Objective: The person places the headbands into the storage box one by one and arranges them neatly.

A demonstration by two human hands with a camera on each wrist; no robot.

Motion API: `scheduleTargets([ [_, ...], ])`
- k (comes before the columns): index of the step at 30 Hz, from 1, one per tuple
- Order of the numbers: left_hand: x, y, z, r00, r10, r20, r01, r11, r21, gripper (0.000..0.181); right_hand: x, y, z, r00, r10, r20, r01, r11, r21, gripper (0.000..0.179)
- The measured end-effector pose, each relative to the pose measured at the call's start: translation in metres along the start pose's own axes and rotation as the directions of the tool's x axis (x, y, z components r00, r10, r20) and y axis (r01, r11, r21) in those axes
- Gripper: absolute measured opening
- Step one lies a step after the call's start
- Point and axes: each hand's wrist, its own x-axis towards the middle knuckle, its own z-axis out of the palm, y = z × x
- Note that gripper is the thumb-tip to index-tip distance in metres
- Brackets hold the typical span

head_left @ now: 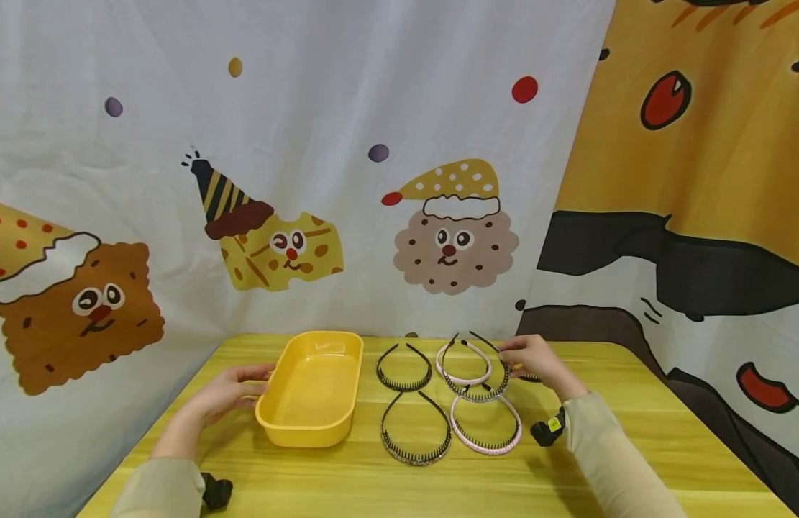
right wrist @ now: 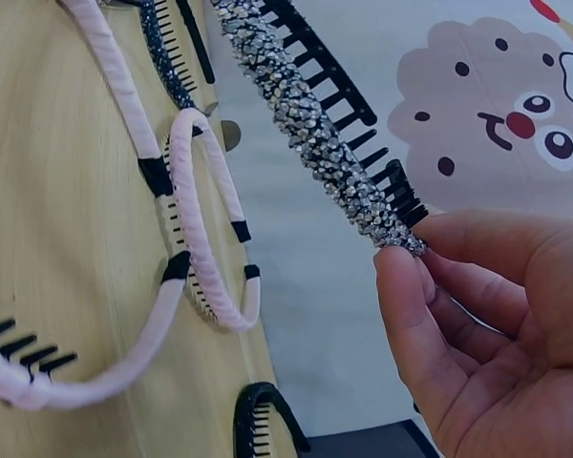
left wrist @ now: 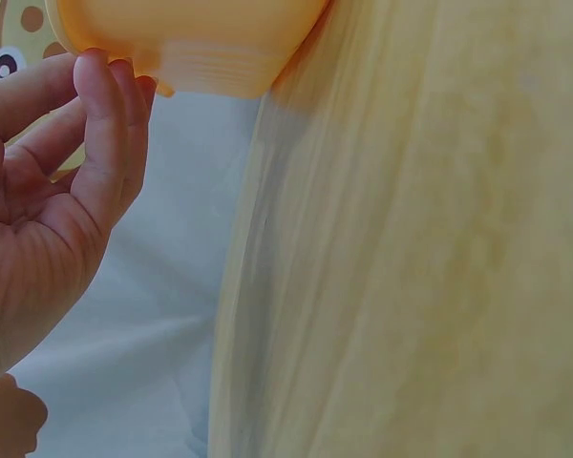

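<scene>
While the right hand (head_left: pixel 531 357) pinches one black toothed headband crusted with silvery stones (right wrist: pixel 310 134) up above the yellow wood-grain table (head_left: pixel 347 493), the left hand (head_left: pixel 231 393) just has loose, uncurled fingers touching one yellow oblong plastic tray (head_left: pixel 308 436). Also on the tabletop: two pink wrapped headbands (head_left: pixel 492 451) and three black toothed headbands (head_left: pixel 404 387), one partly hidden.

Beneath the left fingers (head_left: pixel 250 373) and right fingers (head_left: pixel 519 344) a yellow wood-grained surface (head_left: pixel 321 489) is spread, backed beyond them by a hung white cloth (head_left: pixel 334 86), on which a cheese figure (head_left: pixel 282 252) is printed above the left fingers and a large orange-and-black figure (head_left: pixel 697 173) rightward of the right.
</scene>
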Motion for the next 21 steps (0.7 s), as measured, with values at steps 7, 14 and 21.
scheduleTargets([
  [7,0.0,-0.001,0.001,1.0,0.017,0.017,-0.017,1.0,-0.002,0.06,0.002,-0.001,0.007,1.0,-0.008,0.027,0.008,1.0,0.011,0.034],
  [14,-0.001,-0.002,0.002,1.0,0.014,0.006,-0.014,1.0,0.011,0.063,0.004,-0.004,0.015,0.999,-0.02,0.03,0.02,1.0,0.004,0.035],
  [21,0.0,0.0,0.001,1.0,0.02,0.006,-0.02,1.0,0.013,0.063,0.006,-0.009,0.021,0.999,-0.019,0.036,0.019,1.0,-0.005,0.034],
])
